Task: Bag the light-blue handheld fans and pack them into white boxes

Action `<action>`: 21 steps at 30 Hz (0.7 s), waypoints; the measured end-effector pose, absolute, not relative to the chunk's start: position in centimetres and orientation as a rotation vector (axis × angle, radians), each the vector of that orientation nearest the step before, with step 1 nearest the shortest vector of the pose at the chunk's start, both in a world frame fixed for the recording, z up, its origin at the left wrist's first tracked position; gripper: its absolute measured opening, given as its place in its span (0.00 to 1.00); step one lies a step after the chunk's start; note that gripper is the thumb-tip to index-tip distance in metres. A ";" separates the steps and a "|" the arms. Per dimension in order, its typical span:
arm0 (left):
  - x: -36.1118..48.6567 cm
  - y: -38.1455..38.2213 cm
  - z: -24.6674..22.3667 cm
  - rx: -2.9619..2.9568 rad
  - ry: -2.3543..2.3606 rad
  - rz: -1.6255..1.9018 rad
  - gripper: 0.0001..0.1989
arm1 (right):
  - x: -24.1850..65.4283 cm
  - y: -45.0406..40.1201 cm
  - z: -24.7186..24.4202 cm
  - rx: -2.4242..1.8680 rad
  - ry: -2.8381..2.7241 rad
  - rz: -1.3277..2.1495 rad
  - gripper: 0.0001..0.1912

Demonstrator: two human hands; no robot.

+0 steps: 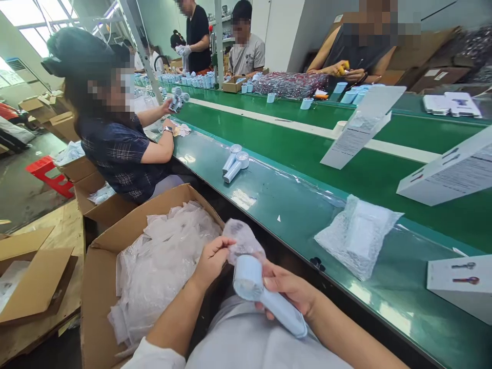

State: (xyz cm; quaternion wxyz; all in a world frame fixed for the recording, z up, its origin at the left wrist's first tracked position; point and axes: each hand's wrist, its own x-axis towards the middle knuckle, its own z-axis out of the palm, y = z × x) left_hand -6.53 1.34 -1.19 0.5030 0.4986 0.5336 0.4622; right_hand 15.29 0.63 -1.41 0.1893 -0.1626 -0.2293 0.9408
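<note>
In my right hand [290, 287] is a light blue handheld device [248, 277] with a round drum-shaped head and a tapered handle. My fingers wrap the handle near the head, which points toward the left. My left hand [211, 259] pinches the edge of a clear bubble-wrap bag [243, 237] just beyond the head. The bag touches or partly overlaps the head's far side; I cannot tell whether any of the device is inside. Left of my hands, a cardboard box [98, 287] holds a heap of clear bags [165, 266].
On the green bench [280, 195] lie two similar light blue devices [236, 163] and a bubble-wrapped package [359, 236]. White printed cartons [457, 169] stand at the right. A co-worker [115, 138] sits at the left holding grey parts [179, 99]. Beyond runs a green conveyor [292, 130].
</note>
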 end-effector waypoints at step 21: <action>-7.8 2.3 -2.2 0.975 0.985 0.619 0.23 | 15.8 0.0 -2.4 -1.063 -0.674 2.358 0.25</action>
